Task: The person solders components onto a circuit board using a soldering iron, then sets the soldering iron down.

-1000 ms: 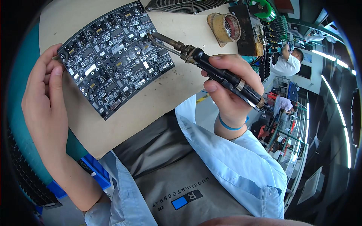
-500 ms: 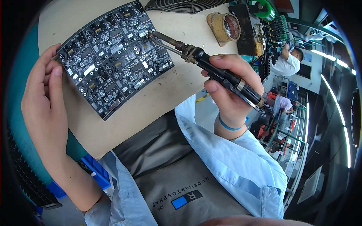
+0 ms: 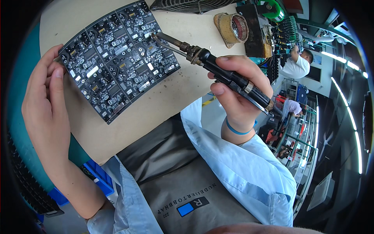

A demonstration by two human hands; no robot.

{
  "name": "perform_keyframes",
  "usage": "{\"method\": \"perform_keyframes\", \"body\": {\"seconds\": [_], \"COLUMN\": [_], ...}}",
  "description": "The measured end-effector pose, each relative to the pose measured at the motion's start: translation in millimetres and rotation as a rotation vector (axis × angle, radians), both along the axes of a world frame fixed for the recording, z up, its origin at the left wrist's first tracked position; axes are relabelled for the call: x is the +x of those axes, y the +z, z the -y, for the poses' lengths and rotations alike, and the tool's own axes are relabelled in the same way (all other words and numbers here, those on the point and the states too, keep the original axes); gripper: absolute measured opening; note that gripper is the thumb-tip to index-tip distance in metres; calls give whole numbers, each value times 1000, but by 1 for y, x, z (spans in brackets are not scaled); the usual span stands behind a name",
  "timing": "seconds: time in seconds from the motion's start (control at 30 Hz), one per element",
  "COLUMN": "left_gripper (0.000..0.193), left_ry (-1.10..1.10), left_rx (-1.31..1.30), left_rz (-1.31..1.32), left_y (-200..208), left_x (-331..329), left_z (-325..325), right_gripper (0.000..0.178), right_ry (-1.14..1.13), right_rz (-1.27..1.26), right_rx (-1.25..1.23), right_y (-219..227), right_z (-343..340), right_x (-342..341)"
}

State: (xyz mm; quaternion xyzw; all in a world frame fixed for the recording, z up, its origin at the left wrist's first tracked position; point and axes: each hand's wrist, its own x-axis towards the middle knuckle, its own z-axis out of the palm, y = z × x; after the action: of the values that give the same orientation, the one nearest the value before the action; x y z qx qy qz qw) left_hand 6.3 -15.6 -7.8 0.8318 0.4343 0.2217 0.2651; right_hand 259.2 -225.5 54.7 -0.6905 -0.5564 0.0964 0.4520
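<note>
A black circuit board panel (image 3: 120, 62), divided into several like sections and covered with small parts, lies tilted on the beige work surface. My left hand (image 3: 48, 93) grips its left edge, with fingers behind and thumb in front. In my right hand (image 3: 241, 85) is a soldering iron (image 3: 224, 72) with a black handle and a thin metal tube running along its barrel. Its tip is at the panel's upper right part; whether it touches a joint there is too small to tell.
Behind the panel stands a black wire fan guard (image 3: 191, 4). To its right are a crusted yellowish pot (image 3: 231, 29), a dark block stand (image 3: 255, 31) and a green solder spool (image 3: 274, 11). Two people work farther off at right. Blue bins (image 3: 97, 177) sit below the table's left side.
Almost nothing differs. Both hands, the panel and the iron hold nearly the same places.
</note>
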Motion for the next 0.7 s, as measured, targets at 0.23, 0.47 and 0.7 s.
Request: {"method": "perform_keyframes", "body": {"seconds": [0.23,0.47,0.7], "left_gripper": [32,33,33], "left_ry": [-9,-29,-38], "left_rx": [-5,1,0], "left_rz": [6,35,21], "left_y": [1,-2,0], "left_x": [-2,-1,-2], "left_z": [1,2,2], "right_gripper": [38,37,37], "right_ry": [-8,-15,-21], "right_rz": [4,3,-9], "right_rx": [1,11,6], "right_y": [0,-2,-1], "right_z": [0,2,2], "right_x": [-1,0,-1]}}
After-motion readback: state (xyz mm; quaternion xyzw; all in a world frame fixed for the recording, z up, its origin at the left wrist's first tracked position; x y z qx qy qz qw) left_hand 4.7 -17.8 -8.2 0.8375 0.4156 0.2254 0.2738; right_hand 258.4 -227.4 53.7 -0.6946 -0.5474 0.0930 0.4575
